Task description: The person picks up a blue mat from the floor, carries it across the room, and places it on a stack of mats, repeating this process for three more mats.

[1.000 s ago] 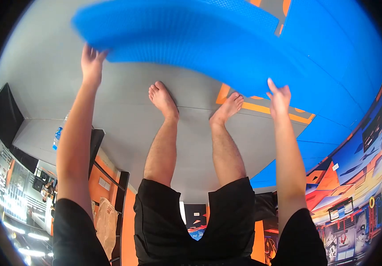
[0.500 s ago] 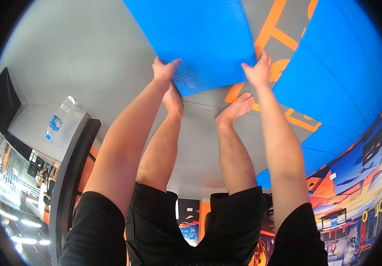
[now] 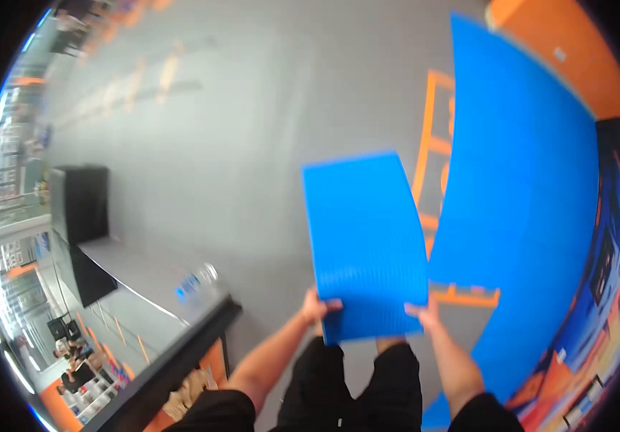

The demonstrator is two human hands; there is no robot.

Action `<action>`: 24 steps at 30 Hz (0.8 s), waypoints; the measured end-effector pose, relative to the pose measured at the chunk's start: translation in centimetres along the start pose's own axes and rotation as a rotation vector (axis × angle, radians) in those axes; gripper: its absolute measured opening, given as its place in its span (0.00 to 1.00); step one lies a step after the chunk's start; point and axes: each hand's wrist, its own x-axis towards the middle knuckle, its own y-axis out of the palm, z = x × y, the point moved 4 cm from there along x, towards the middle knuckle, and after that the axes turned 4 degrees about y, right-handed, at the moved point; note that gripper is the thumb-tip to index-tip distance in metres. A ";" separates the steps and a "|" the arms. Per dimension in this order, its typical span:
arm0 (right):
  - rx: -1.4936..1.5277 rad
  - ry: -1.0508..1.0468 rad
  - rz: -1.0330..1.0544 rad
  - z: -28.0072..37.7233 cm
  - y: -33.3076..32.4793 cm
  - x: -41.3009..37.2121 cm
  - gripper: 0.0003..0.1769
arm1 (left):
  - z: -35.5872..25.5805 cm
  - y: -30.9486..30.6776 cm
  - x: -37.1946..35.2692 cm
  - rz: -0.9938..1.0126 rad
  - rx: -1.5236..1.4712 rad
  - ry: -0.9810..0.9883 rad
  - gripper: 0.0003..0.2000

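Note:
A blue textured foam mat (image 3: 367, 230) is held up in front of my legs, its far end pointing away from me. My left hand (image 3: 317, 308) grips its left edge near the close end, thumb on top. Opposite it, my right hand (image 3: 427, 315) grips the right edge, thumb also over the upper face. The fingers of both hands are partly hidden behind the mat. Below the mat's near edge my black shorts (image 3: 317, 374) show, while my feet are hidden.
More blue matting (image 3: 518, 187) covers the floor on the right, beside orange floor markings (image 3: 425, 151). To the left are a grey bench (image 3: 144, 277) with a plastic bottle (image 3: 198, 283) and a dark box (image 3: 83, 201). Seated people (image 3: 76, 360) appear far left.
Both hands have raised the mat off the floor and up in front of my body. My view has tilted upward, showing more of the room ahead.

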 end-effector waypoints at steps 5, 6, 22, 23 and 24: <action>-0.226 -0.257 -0.139 5.6 1.9 -16.2 0.51 | -17.6 -1.4 -11.9 0.096 0.245 0.489 0.40; -0.316 -0.403 -0.135 5.0 1.4 -16.6 0.53 | -18.9 -2.1 -13.3 0.096 0.301 0.574 0.40; -0.265 -0.868 -0.059 24.8 -6.3 -22.9 0.35 | -40.7 10.9 -20.5 0.057 0.269 0.524 0.25; -0.244 -0.882 -0.124 25.6 -8.0 -23.2 0.33 | -41.2 12.9 -19.6 0.039 0.279 0.568 0.24; -0.186 -0.870 -0.160 25.4 -10.4 -23.6 0.33 | -41.0 15.3 -19.0 0.038 0.303 0.593 0.24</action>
